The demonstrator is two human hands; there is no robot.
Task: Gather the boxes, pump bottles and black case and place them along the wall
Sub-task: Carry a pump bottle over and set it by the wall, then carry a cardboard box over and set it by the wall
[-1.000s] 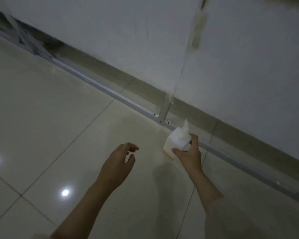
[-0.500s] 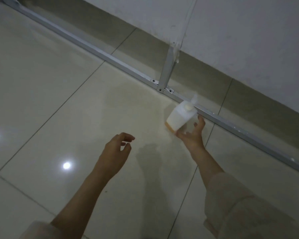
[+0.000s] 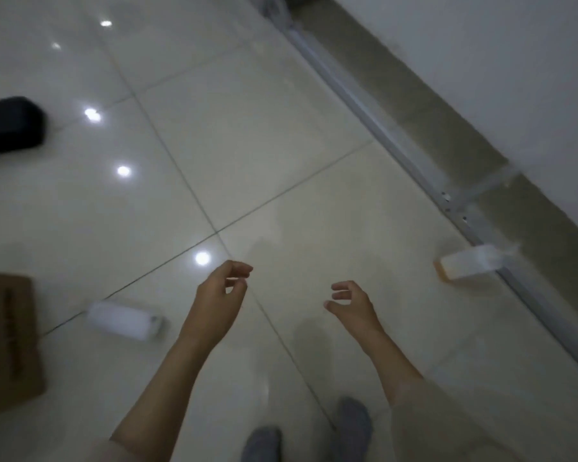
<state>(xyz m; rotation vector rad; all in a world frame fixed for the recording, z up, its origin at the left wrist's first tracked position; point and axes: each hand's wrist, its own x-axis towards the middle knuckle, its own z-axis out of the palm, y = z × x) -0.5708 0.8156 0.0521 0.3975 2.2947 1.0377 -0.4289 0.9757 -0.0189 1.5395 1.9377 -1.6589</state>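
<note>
On the shiny tile floor (image 3: 264, 135), both my hands are empty.

My left hand (image 3: 218, 301) and right hand (image 3: 352, 305) hang over the floor with fingers loosely curled, holding nothing. A white pump bottle with an orange bottom (image 3: 466, 266) is against the metal rail (image 3: 397, 148) by the wall (image 3: 514, 78). Another white bottle (image 3: 126, 320) lies on its side near my left hand, next to a brown cardboard box (image 3: 9, 341). The black case (image 3: 10, 126) is far off to the left.
</note>
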